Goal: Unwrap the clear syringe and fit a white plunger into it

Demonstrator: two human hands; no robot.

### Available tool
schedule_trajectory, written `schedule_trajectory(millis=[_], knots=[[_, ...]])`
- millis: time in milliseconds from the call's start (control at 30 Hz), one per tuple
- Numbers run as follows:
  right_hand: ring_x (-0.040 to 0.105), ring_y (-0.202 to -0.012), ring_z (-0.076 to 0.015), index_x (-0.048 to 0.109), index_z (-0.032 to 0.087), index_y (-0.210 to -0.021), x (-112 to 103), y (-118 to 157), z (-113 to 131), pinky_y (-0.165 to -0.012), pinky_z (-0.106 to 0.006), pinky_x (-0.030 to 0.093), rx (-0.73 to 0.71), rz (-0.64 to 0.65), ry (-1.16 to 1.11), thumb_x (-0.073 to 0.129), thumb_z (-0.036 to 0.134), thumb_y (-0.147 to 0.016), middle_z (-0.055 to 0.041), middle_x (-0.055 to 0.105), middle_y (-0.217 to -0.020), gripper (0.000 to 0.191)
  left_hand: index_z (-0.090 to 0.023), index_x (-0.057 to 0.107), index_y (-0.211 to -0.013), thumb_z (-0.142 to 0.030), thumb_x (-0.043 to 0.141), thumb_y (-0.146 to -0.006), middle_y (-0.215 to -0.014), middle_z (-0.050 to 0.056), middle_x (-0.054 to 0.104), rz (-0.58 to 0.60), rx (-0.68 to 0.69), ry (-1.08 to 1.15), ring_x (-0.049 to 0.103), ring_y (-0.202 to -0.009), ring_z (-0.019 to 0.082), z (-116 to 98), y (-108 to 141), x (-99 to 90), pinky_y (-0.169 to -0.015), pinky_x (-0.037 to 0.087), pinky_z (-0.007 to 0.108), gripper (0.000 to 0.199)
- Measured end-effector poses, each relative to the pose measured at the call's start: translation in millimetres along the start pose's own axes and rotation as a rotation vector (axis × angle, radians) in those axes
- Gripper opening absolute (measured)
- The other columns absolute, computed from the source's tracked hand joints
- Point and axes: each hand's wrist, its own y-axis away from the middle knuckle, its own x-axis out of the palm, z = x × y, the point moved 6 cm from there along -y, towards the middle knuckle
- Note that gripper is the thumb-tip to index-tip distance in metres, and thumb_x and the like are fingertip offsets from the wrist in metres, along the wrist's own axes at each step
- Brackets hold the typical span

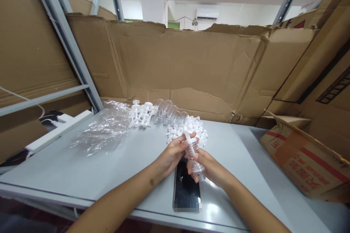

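A clear ribbed plastic tube [192,150] is held between both hands, tilted, above a black phone [187,189]. The fingers of my left hand [175,151] are closed round its upper end, where a white strip-like part [187,137] shows. Lower down, my right hand [203,164] grips the tube's body. Just behind the hands lies a pile of small white pieces [201,131]. Several more clear tubes [171,113] lie to the left of that pile, beside white plunger-like parts [140,114].
Crumpled clear plastic bags [105,129] lie on the grey table [229,145] at left. A white power strip [58,131] runs along the left edge. An open cardboard box [306,156] stands at right, and tall cardboard [175,62] closes off the back.
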Motion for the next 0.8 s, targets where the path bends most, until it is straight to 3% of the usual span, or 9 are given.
schedule_trajectory(millis=[133,200,333,433,500,633,800], knots=[[0.046,-0.039,-0.0074,0.050,0.017,-0.088,0.4,1.4,4.8,-0.041,-0.019,0.029,-0.014,-0.039,0.010,0.054,0.051,-0.077,0.0015,0.059,-0.060,0.037,-0.017,0.057,-0.115,-0.036,0.063,-0.075,-0.111,0.011,0.062,-0.065,0.036,0.011,0.053,-0.106,0.023,-5.4,0.2,2.0,-0.092,0.036,0.033,0.046],[0.043,-0.038,-0.0071,0.052,0.017,-0.088,-0.6,3.0,6.5,-0.041,-0.020,0.028,0.000,-0.041,-0.026,0.059,0.052,-0.073,0.0022,0.057,-0.057,0.038,-0.017,0.058,-0.112,-0.035,0.064,-0.074,-0.109,0.009,0.062,-0.138,0.114,0.027,0.055,-0.104,0.022,-17.2,-1.8,-6.6,-0.091,0.038,0.032,0.042],[0.042,-0.039,-0.0076,0.055,0.017,-0.089,-5.3,6.4,7.8,-0.042,-0.021,0.027,0.045,-0.042,-0.084,0.057,0.051,-0.075,0.0020,0.056,-0.056,0.037,-0.019,0.057,-0.108,-0.036,0.059,-0.076,-0.108,0.006,0.062,-0.343,0.348,0.030,0.058,-0.100,0.019,-56.7,-6.0,-49.6,-0.089,0.041,0.032,0.036],[0.046,-0.043,-0.0091,0.056,0.017,-0.090,-10.2,8.0,10.3,-0.045,-0.021,0.032,0.026,-0.082,-0.090,0.053,0.050,-0.079,0.0007,0.058,-0.059,0.035,-0.019,0.056,-0.108,-0.035,0.057,-0.077,-0.108,0.007,0.061,-0.455,0.412,-0.056,0.060,-0.093,0.018,-80.0,-6.8,-81.6,-0.086,0.043,0.031,0.035],[0.050,-0.047,-0.0104,0.056,0.018,-0.090,-12.0,8.2,12.3,-0.048,-0.022,0.035,0.006,-0.105,-0.089,0.053,0.049,-0.079,-0.0005,0.060,-0.062,0.033,-0.019,0.056,-0.109,-0.037,0.057,-0.076,-0.109,0.007,0.060,-0.481,0.426,-0.129,0.061,-0.089,0.017,-88.2,-6.0,-91.9,-0.083,0.043,0.031,0.037],[0.059,-0.064,-0.0152,0.057,0.020,-0.099,-14.1,8.0,20.5,-0.055,-0.025,0.042,-0.080,-0.156,-0.096,0.057,0.045,-0.078,-0.0069,0.065,-0.090,0.032,-0.017,0.056,-0.109,-0.039,0.056,-0.076,-0.105,0.007,0.061,-0.343,0.391,-0.455,0.060,-0.082,0.017,-86.1,-5.5,-75.4,-0.082,0.042,0.031,0.040],[0.063,-0.073,-0.0211,0.053,0.027,-0.115,-15.6,12.2,36.2,-0.052,-0.028,0.043,-0.230,-0.157,-0.152,0.059,0.053,-0.072,-0.0107,0.046,-0.132,0.051,-0.020,0.064,-0.094,-0.040,0.059,-0.073,-0.093,0.006,0.063,-0.145,0.432,-1.260,0.056,-0.089,0.023,-66.5,-0.1,-30.1,-0.082,0.039,0.033,0.029]])
